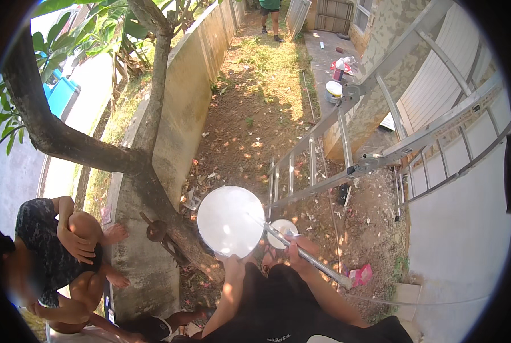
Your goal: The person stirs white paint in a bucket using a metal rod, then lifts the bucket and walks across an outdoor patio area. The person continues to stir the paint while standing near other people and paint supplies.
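Observation:
My left hand (233, 265) is closed on the near edge of a large round white thing (229, 222). It looks like a bucket seen from above, but glare hides whether it is filled. My right hand (297, 255) is wrapped round a silver metal pole (315, 262), which slants up and left. Its thin far end reaches over the white round thing. A thin hose or cord (421, 299) runs right from near the pole's lower end. Just beyond my feet stands a smaller white bucket (282, 231), partly behind the pole.
An aluminium ladder (344, 137) leans at the right beside a white wall (455, 246). Left are a tree trunk (163, 197) and a low concrete wall (178, 123). A person (67, 251) sits there; another (270, 11) stands far off. Paint pails (333, 90) stand on the paving.

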A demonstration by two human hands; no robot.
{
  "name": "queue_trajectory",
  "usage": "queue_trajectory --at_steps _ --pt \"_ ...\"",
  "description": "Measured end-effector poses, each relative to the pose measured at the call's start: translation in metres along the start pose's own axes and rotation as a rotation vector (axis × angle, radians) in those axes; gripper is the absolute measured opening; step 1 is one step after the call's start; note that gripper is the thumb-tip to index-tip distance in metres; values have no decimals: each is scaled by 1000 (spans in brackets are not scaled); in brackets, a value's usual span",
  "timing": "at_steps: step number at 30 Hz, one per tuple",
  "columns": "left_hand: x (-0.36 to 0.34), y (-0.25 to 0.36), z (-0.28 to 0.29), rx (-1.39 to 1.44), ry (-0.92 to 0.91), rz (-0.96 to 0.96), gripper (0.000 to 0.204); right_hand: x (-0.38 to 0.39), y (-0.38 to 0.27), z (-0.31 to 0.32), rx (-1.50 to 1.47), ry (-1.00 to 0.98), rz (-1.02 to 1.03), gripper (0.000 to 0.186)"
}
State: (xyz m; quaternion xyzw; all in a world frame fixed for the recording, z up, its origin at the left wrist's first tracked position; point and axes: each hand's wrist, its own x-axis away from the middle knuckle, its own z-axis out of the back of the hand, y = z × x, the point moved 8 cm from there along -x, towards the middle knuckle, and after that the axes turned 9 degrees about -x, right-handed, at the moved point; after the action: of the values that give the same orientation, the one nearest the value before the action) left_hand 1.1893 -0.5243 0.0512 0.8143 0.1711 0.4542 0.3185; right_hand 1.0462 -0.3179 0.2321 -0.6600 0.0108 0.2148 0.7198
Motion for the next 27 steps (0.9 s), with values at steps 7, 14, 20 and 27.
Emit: queue_trajectory --at_steps 7,14,20,27 --pt "-123 76 -143 -139 -72 -43 102 -117 33 -17 -43 208 30 26" --pt "-258 112 -231 -196 -138 73 105 -261 108 -63 147 259 59 26" --pt "-350 151 -317 -381 -232 217 103 -389 140 -77 244 392 -11 27" --pt "-415 206 -456 -521 -404 178 98 -510 148 -79 461 385 29 15"
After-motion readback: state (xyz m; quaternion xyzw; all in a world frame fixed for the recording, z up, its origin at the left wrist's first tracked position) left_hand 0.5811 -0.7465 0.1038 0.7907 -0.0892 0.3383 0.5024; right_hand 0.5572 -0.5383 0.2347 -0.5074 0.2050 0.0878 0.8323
